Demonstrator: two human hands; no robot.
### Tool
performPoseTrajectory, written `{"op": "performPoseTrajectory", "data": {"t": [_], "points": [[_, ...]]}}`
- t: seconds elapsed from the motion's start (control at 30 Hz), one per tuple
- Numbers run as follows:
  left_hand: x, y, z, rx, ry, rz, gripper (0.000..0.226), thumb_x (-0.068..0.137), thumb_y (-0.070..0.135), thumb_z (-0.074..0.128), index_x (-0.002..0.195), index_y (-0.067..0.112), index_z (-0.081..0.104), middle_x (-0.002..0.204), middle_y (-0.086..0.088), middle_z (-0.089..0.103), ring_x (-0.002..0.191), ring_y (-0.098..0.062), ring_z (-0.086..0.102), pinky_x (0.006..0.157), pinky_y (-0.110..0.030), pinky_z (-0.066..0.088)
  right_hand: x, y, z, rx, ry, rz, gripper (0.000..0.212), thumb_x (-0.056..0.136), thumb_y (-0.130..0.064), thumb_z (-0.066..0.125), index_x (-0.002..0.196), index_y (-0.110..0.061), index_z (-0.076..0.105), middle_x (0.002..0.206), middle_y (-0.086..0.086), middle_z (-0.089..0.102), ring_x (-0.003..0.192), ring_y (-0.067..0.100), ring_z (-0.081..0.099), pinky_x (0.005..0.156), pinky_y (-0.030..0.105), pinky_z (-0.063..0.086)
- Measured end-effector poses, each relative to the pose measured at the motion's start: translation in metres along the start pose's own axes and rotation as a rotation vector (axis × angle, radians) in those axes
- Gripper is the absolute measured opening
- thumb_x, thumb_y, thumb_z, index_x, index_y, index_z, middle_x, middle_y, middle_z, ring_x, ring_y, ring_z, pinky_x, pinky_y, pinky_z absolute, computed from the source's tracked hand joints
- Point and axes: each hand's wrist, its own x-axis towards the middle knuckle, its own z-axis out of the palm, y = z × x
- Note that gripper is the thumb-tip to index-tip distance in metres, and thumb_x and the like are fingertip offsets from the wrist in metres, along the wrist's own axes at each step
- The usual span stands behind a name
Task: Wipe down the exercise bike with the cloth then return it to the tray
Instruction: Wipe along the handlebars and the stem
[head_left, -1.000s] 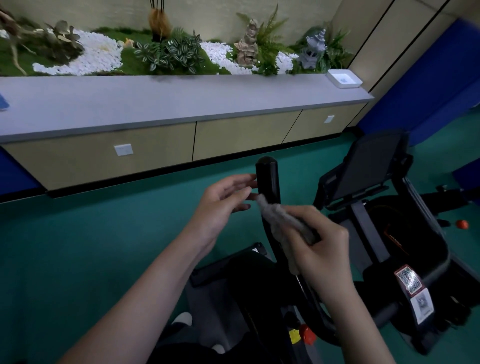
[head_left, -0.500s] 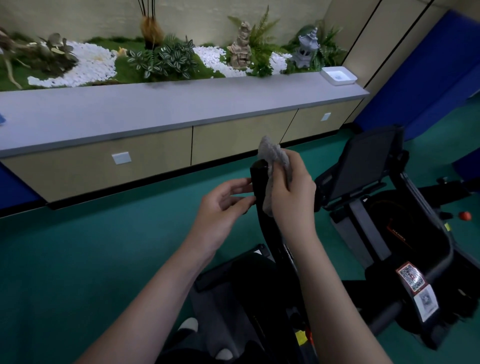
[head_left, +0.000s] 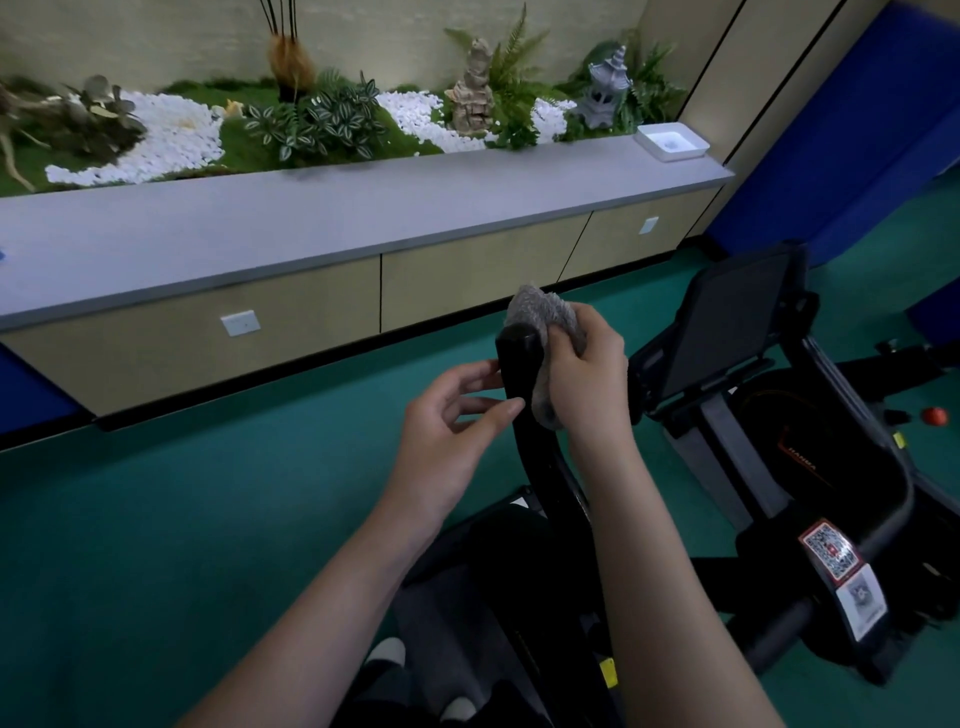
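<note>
1. The right hand (head_left: 587, 374) clenches a crumpled grey fuzzy cloth (head_left: 543, 312) over the tip of the black upright handle bar (head_left: 519, 364) of the dark exercise bike (head_left: 753, 415); a second ago this grip sat lower on the shaft, so the stroke has run up to the end.
2. The left hand (head_left: 447, 441) stays loose just left of the grip; its fingertips touch the bar and grasp nothing.
3. This bar looks nearly done; the white rectangular tray (head_left: 672, 141) waits well beyond the grip on the grey counter (head_left: 363, 208).
</note>
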Motion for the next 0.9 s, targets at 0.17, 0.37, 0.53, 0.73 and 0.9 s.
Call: {"op": "performPoseTrajectory", "data": {"t": [0.17, 0.37, 0.53, 0.73, 0.9], "points": [[-0.001, -0.001, 0.002, 0.012, 0.028, 0.0, 0.03, 0.081, 0.004, 0.07, 0.108, 0.016, 0.064, 0.101, 0.007, 0.067, 0.071, 0.002, 0.061, 0.074, -0.014, 0.05, 0.005, 0.004, -0.012, 0.319, -0.344, 0.154, 0.032, 0.093, -0.003, 0.042, 0.088, -0.02, 0.069, 0.079, -0.002, 0.07, 0.076, 0.011, 0.064, 0.068, 0.025, 0.048], [-0.001, -0.005, 0.006, 0.069, 0.124, 0.041, 0.035, 0.079, 0.007, 0.073, 0.111, 0.015, 0.061, 0.098, 0.004, 0.064, 0.074, 0.001, 0.06, 0.066, -0.01, 0.046, 0.001, 0.009, -0.016, 0.317, -0.407, 0.147, 0.036, 0.093, -0.003, 0.039, 0.091, -0.022, 0.07, 0.083, -0.004, 0.071, 0.079, 0.01, 0.065, 0.068, 0.021, 0.048], [0.002, -0.003, 0.009, 0.078, 0.107, 0.043, 0.037, 0.08, 0.005, 0.072, 0.113, 0.015, 0.059, 0.099, 0.004, 0.064, 0.075, -0.002, 0.061, 0.067, -0.013, 0.048, -0.016, 0.018, -0.025, 0.197, -0.407, 0.136, 0.034, 0.094, -0.008, 0.038, 0.094, -0.023, 0.068, 0.085, -0.003, 0.07, 0.079, 0.008, 0.064, 0.07, 0.021, 0.048], [0.005, 0.0, 0.008, 0.047, 0.05, 0.045, 0.039, 0.08, -0.004, 0.069, 0.113, 0.012, 0.058, 0.097, -0.003, 0.063, 0.071, -0.002, 0.059, 0.067, -0.013, 0.049, -0.043, 0.021, -0.039, -0.043, -0.328, 0.058, 0.027, 0.097, -0.007, 0.042, 0.096, -0.022, 0.065, 0.083, -0.001, 0.068, 0.079, 0.01, 0.063, 0.069, 0.024, 0.047], [0.006, -0.005, 0.008, 0.023, 0.043, 0.028, 0.035, 0.082, 0.001, 0.069, 0.109, 0.02, 0.059, 0.093, 0.004, 0.063, 0.075, -0.003, 0.06, 0.071, -0.016, 0.049, -0.077, 0.019, -0.06, -0.168, -0.183, -0.136, 0.025, 0.092, -0.004, 0.056, 0.09, -0.027, 0.066, 0.078, -0.004, 0.064, 0.072, 0.005, 0.06, 0.062, 0.016, 0.043]]}}
